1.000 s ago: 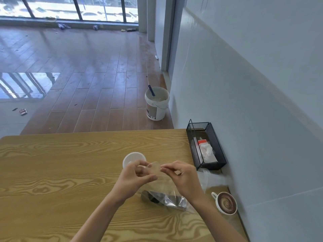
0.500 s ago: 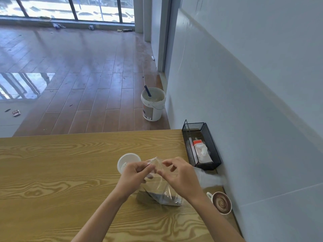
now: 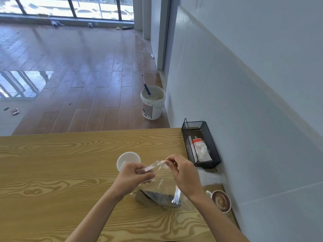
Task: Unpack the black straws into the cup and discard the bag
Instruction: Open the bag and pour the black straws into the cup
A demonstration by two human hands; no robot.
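Clear plastic bag [image 3: 162, 182] stands on the table [image 3: 52, 172] just right of the white cup [image 3: 128, 160], black straws [image 3: 162, 198] dark at its bottom. I see my left hand [image 3: 134, 179] and right hand [image 3: 185, 175] each pinching its top edge with curled fingers.

No text could be read anywhere; the white bucket [image 3: 152, 103] on the floor bore a label with a red mark, too blurred to make out.
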